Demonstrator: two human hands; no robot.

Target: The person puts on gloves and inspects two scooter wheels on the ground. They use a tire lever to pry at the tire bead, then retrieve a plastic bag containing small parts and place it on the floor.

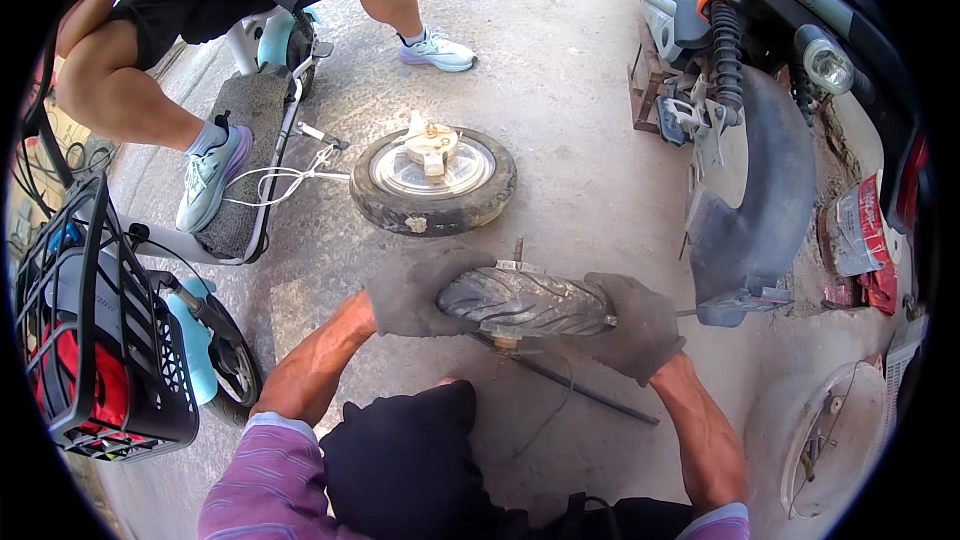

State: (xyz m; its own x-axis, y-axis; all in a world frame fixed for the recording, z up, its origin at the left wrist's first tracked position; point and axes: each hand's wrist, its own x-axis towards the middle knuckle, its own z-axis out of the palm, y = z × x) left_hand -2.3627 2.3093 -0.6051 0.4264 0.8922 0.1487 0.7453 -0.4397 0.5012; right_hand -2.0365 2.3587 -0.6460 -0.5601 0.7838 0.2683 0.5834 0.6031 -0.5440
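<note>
Two gloved hands, left hand (pixel 412 292) & right hand (pixel 636 325), clamped round small tyre (pixel 525 302), upright on concrete.

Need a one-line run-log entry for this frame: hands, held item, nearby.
left hand: gloved, gripping small tyre | right hand: gloved, gripping tyre | nearby: wheel flat on ground, rod under tyre

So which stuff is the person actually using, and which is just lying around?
In use:
- left hand and right hand, gloved, each with a grip on one end of the small tyre
- thin black rod under the tyre

Lying about:
- wheel flat on the ground
- scooter where another person sits
- black basket
- motorbike
</note>
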